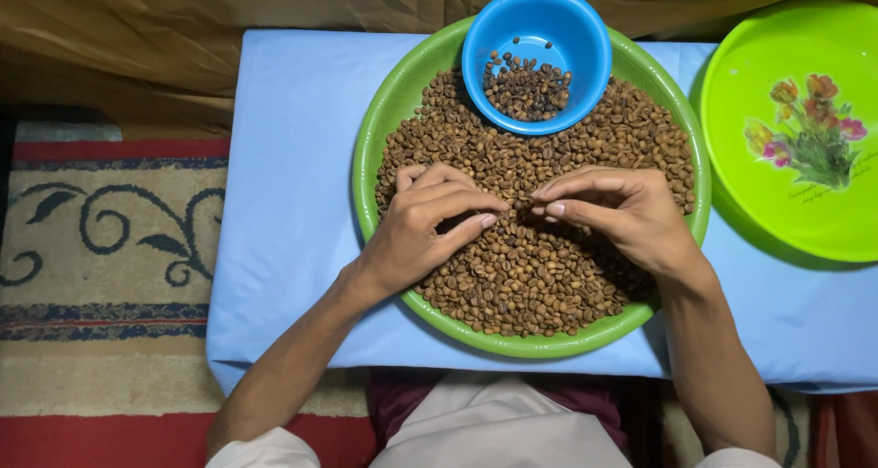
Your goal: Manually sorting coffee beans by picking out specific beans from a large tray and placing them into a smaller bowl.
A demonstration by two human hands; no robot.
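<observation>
Over the green tray's middle, both hands are picking through brown beans.
Left hand and right hand are pinching fingertips together among the beans; next, a chosen bean needs lifting toward the blue bowl at the green tray's far rim, on the blue-covered surface.

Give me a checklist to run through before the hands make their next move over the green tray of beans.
1. Left hand resting on the brown roasted beans, fingers curled: ok.
2. Right hand on the beans, fingertips meeting the left hand's at the tray's middle: ok.
3. A bean pinched between either hand's fingers: cannot tell, too small to see.
4. Small round blue plastic bowl sits upright on the far side of the round green plastic tray, only part filled, with room: ok.
5. Green tray lies wholly on the light blue cloth-covered surface: ok.
6. Second green tray with a flower print stands apart at the right, holding no beans: ok.
</observation>
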